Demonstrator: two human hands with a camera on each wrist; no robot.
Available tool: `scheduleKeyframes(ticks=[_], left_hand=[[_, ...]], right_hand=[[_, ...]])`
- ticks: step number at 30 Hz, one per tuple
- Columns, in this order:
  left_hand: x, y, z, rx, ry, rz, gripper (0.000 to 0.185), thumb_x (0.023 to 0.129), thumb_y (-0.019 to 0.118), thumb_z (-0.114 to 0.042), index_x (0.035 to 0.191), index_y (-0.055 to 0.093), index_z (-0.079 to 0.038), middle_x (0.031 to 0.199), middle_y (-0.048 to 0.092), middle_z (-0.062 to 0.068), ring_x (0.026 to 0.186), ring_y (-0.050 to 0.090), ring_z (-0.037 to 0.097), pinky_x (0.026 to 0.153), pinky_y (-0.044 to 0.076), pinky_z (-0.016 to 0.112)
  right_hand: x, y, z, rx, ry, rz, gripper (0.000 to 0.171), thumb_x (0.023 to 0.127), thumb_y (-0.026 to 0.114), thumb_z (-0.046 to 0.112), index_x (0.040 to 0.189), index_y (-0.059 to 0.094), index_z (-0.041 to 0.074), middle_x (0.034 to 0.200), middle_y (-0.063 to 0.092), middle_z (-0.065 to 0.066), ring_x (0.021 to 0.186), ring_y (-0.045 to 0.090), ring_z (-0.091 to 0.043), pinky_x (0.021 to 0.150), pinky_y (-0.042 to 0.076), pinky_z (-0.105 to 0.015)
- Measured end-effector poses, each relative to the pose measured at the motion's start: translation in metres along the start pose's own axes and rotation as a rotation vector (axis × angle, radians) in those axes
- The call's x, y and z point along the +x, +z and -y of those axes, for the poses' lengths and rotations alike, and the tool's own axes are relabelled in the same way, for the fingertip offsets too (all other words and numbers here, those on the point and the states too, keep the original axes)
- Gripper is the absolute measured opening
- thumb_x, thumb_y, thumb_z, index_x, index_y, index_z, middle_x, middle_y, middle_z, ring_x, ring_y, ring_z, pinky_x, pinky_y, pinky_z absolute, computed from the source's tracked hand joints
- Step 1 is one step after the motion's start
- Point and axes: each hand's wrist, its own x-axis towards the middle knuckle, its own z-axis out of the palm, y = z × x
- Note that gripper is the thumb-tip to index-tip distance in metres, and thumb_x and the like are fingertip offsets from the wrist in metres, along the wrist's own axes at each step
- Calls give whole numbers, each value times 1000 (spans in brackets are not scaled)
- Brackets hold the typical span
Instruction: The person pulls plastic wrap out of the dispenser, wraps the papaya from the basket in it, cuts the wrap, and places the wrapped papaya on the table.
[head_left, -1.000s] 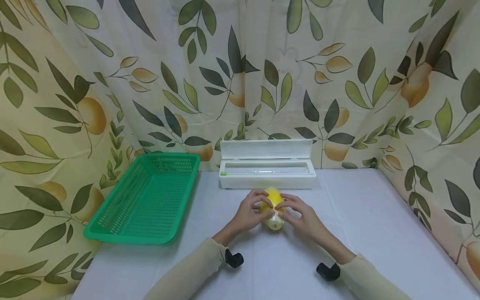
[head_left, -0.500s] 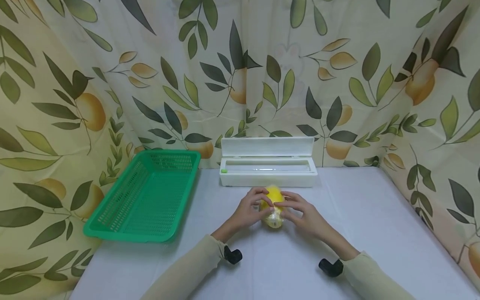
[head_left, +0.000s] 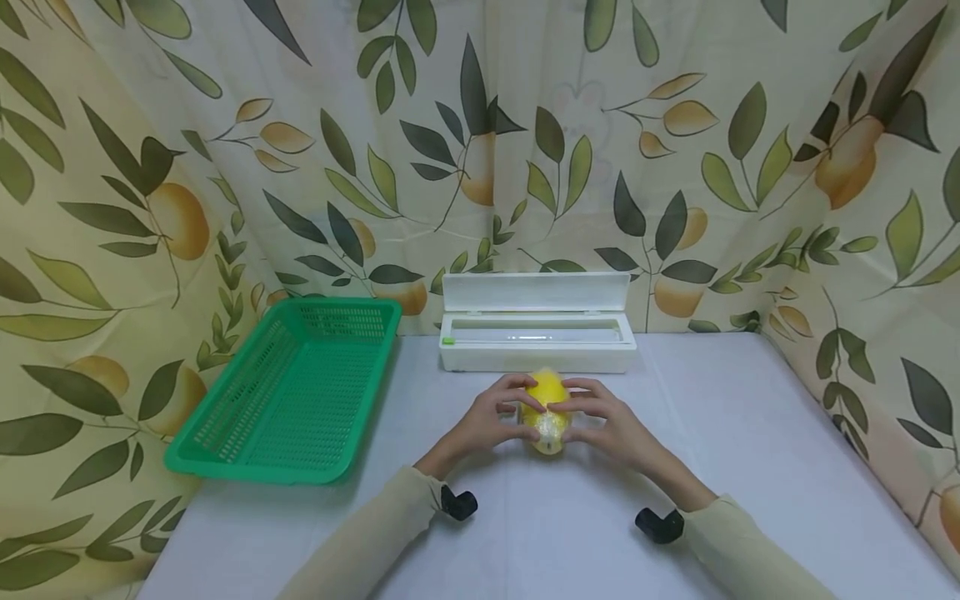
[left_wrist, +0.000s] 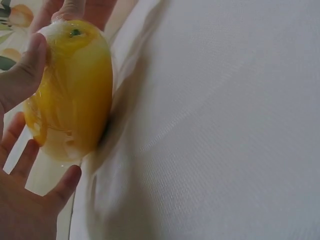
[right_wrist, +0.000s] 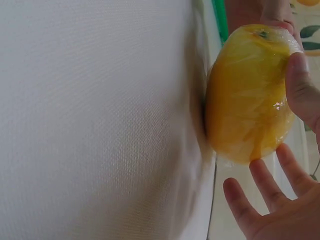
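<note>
An oval yellow fruit [head_left: 547, 412], wrapped in clear plastic film, sits on the white tablecloth at the middle. A small green stem spot [left_wrist: 75, 33] shows on it in the left wrist view. My left hand [head_left: 489, 419] holds its left side, with thumb and fingers around the film. From the right, my right hand [head_left: 603, 421] holds it likewise, thumb [right_wrist: 300, 80] pressed on the near end and several fingers spread along the side. Film bunches whitish at the near end of the fruit. The underside of the fruit is hidden.
Behind the fruit stands a white cling film box [head_left: 536, 358] with its lid raised and a green tab on the left. To the left is a green perforated basket [head_left: 345, 450]. A leaf-patterned curtain [head_left: 480, 167] hangs behind and at both sides.
Both thumbs have drawn apart from the middle of the fruit toward its sides, the left hand shifting slightly left. The fruit stays in place; the head view has tilted a little.
</note>
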Motion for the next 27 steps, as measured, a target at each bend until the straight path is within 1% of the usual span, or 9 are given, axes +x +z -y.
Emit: scheduleKeyframes(ticks=[4,7,9,12,14,16,20,25,27], left_hand=[[-1,1,-3,-2,19,-21,26,82,88,-20,106,79,-16,144,52,-5,136,46,18,100,52,47],[-1,3,-5,-19,23,-40,23,82,87,-18,103,79,-14,142,52,-4,136,47,19,100,52,47],[-1,5,-5,-39,22,-58,20,84,86,-18,102,79,-13,141,53,-3,135,48,20,100,52,46],[-3,8,-4,-62,25,-68,17,86,85,-17,100,79,-11,139,53,-2,134,48,22,100,52,45],[-4,9,-4,-65,28,-73,15,87,84,-18,98,78,-11,139,53,-1,134,48,23,100,53,45],[-5,10,-4,-62,33,-77,14,87,84,-18,98,77,-11,139,52,-1,134,48,23,100,53,44],[-5,11,-3,-82,32,-87,11,90,81,-17,97,77,-10,140,52,-1,135,47,22,100,53,42],[-5,13,-2,-129,19,-95,8,93,77,-14,95,74,-8,141,50,1,133,48,22,98,54,42],[-4,14,-1,-129,12,-106,8,94,76,-15,97,73,-9,141,50,1,133,48,23,97,55,42]], right_hand=[[1,1,0,14,-4,-11,35,84,84,24,119,78,17,145,52,-14,134,46,-43,102,45,-66],[1,2,-1,19,-4,-22,33,85,84,22,117,79,17,144,52,-13,132,49,-40,103,46,-63],[0,4,-1,27,0,-31,32,85,84,20,116,79,17,144,51,-12,130,52,-38,103,47,-59],[-1,7,-1,23,4,-51,30,84,85,20,114,80,16,143,51,-11,125,58,-36,103,49,-47],[-1,9,-1,18,-4,-66,29,84,85,19,112,81,16,142,51,-11,124,60,-36,102,50,-44],[-2,11,0,10,-17,-80,28,83,86,18,111,81,15,141,51,-12,123,60,-37,101,51,-46],[-1,12,0,6,-25,-91,28,84,85,18,111,81,14,141,51,-13,124,59,-40,99,51,-55],[0,12,-1,22,0,-81,29,85,83,18,113,80,14,144,51,-13,126,57,-43,99,51,-56],[1,12,-1,34,4,-75,29,86,82,17,115,80,13,145,50,-14,127,56,-44,100,51,-55]])
